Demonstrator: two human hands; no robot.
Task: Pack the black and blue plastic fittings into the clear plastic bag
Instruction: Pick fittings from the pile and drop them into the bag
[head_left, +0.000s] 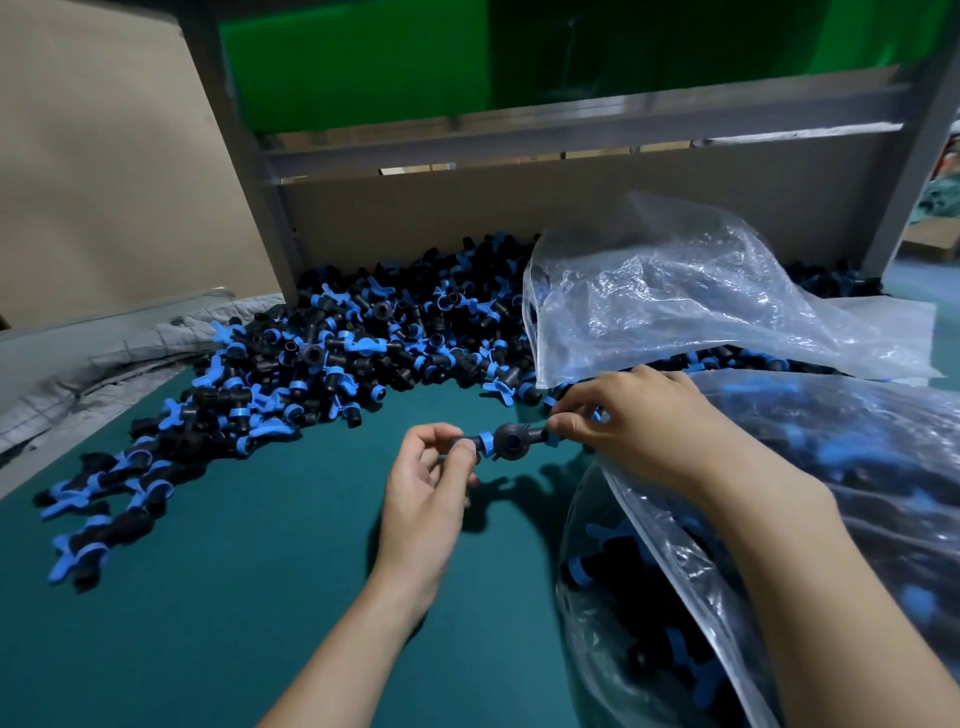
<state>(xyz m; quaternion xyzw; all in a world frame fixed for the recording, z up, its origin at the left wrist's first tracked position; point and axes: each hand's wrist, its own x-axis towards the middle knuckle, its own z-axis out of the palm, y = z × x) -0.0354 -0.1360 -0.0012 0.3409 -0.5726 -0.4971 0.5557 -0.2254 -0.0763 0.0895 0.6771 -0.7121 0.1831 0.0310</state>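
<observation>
Left hand: My left hand (426, 499) pinches one end of a fitting (508, 441) with thumb and finger, just left of the middle of the frame.
Right hand: My right hand (644, 421) pinches the other end, just right of the middle.
Fitting in hand: It is black with blue rings. I hold it up over the green table (234, 597), between both hands. It is near the bag but not in it yet.
Bag: The clear plastic bag (675, 566) lies in the lower right of the frame, partly under my right arm.
Done: Many fittings inside (613, 566) show through the plastic. The bag runs off the frame, so I cannot tell how full it is.
Left to do: A big pile of fittings (337, 358) lies across the middle and left of the frame. I think there is a lot more to pack.
Other bag: A second clear bag (691, 291) lies crumpled in the upper right, on top of the pile.
Around: A cardboard wall (519, 208) stands behind the pile, and a grey cloth (104, 358) lies at the left edge.
</observation>
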